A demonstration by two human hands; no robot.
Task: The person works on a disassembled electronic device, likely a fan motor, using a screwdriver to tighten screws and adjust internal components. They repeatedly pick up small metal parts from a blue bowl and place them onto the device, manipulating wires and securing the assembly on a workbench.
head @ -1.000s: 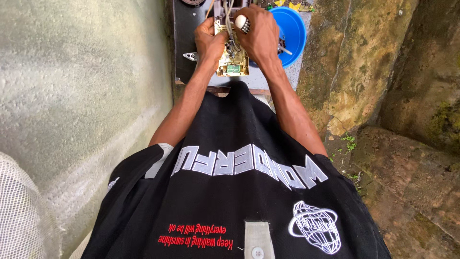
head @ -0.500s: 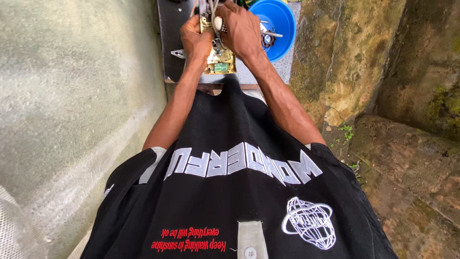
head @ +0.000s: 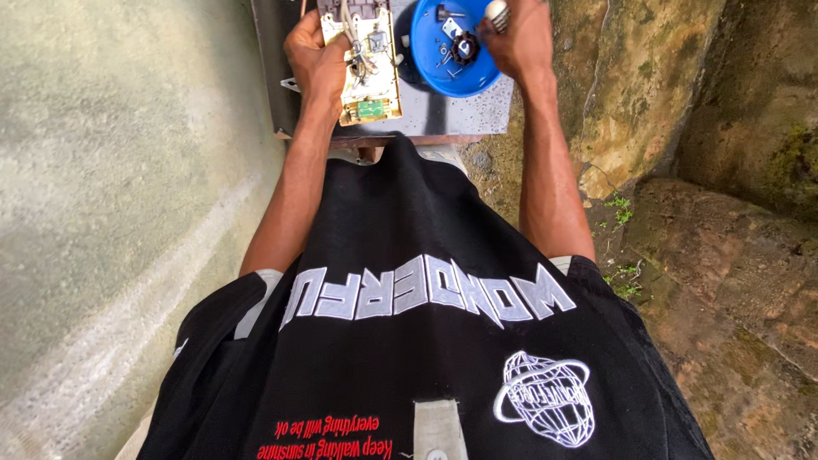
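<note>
Left hand [head: 313, 61] keeps a firm grip on the bare circuit board [head: 365, 64] over the bench [head: 443, 115], right hand [head: 518, 38] pinches a silvery tool [head: 497, 13] beside the blue dish [head: 450, 53] of loose removed parts, wires yet attached.

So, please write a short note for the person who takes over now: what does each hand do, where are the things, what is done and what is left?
Left hand: holds the circuit board by its left edge, on the grey table.
Right hand: raised over the right rim of the blue bowl, closed on a small silver part; I cannot tell what it is.
Bowl: right of the board, with small loose parts inside.
Done: board lies open, wires showing; some parts are in the bowl.
Left: the silver part is not yet put down.
</note>
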